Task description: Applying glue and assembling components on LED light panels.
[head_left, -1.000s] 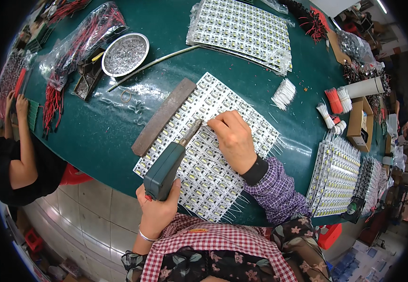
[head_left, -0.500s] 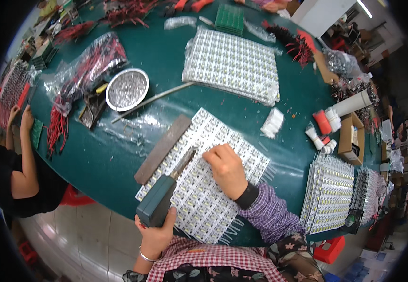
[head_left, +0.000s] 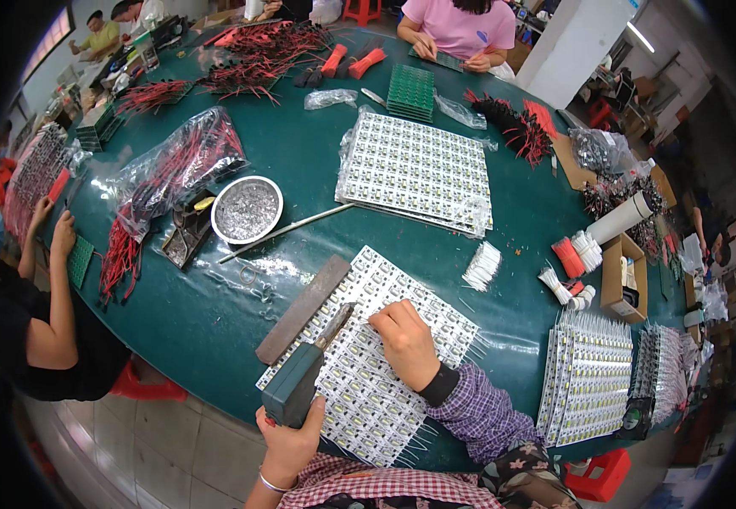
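Note:
A white circuit board panel (head_left: 376, 373) with rows of small yellowish parts lies at an angle on the table in front of me. Thin white wires stick out past its right and lower edges. My left hand (head_left: 290, 437) is wrapped round the handle of a dark green soldering gun (head_left: 293, 383), whose metal tip points up and right over the panel. Just right of that tip, my right hand (head_left: 408, 341) is over the panel with its fingertips pinched together. What they hold, if anything, is too small to see. A dark flat bar (head_left: 303, 310) rests along the panel's upper left edge.
Beyond are a stack of white panels (head_left: 419, 170), a bowl of silvery bits (head_left: 248, 210), a thin rod (head_left: 287, 229) and a bundle of white wires (head_left: 482, 265). More wired panels (head_left: 587, 377) stand at right. Co-workers' hands (head_left: 63, 233) are at left; another person (head_left: 457, 34) sits opposite.
The view has tilted up, so more of the far side shows, including the person opposite. Both hands keep nearly the same place over the panel, grips unchanged.

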Motion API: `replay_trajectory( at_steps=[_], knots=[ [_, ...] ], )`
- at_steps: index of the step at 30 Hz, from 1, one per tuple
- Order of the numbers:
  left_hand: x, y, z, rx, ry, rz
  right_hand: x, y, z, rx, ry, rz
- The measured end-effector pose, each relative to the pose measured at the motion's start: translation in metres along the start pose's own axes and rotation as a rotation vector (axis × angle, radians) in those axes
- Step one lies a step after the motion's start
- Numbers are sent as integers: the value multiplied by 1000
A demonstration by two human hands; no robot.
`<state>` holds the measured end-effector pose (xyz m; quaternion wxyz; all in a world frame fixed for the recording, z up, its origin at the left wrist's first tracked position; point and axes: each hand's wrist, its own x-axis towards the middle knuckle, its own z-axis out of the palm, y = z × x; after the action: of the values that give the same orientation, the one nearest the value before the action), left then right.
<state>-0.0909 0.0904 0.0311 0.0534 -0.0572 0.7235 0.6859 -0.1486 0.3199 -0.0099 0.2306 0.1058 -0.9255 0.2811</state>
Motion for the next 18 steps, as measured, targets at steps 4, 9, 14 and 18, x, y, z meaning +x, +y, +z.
replay_trajectory(
  at_steps=[4,9,14,18],
  knots=[
    [-1,0,0,-13,5,-26,1,-2,-3,5,43,-27],
    [-3,2,-6,47,13,-23,0,-4,2,57,80,-14],
    [-1,-6,-6,196,-79,-18,-3,3,4,51,95,5],
    [1,-4,-2,120,-81,-18,-2,1,4,40,92,-6]
  ],
)
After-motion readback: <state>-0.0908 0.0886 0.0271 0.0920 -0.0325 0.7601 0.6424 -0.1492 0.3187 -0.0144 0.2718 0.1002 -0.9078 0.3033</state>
